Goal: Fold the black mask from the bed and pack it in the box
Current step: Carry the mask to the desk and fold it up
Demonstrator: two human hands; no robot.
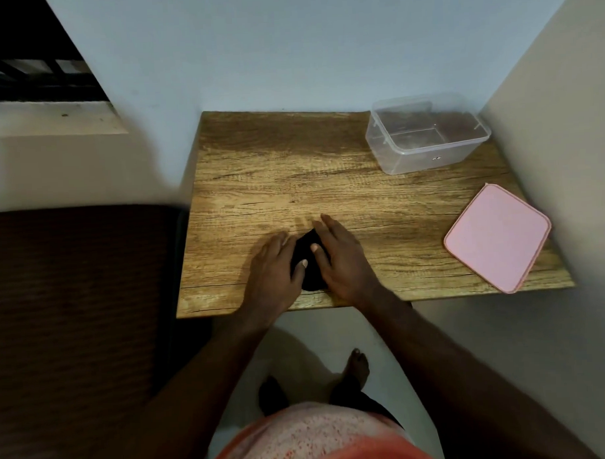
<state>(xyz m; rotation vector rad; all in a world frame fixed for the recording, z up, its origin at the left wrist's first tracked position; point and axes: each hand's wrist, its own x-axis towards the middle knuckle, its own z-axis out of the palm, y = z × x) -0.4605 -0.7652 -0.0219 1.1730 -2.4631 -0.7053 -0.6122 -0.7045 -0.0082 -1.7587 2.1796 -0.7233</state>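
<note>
Black mask [309, 275] lies on the surface [258, 169] near its front edge, bunched small between both hands. Left hand [271, 264] and right hand [341, 259] press it flat, fingers straight, thumbs on the cloth; neither grip is closed round it. It is off the bed [73, 289], so fetching is done; folding looks under way. Clear box [429, 156] stands open at the far right corner, well apart, with the pink lid [497, 236] near it. Packing is left.

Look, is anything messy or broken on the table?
Nothing is spilled or broken. Only the pink lid lies crooked at the front right edge of the table, one corner seeming to poke just past it. The clear box stands open behind it. The left hand and right hand press flat on the black mask.
</note>
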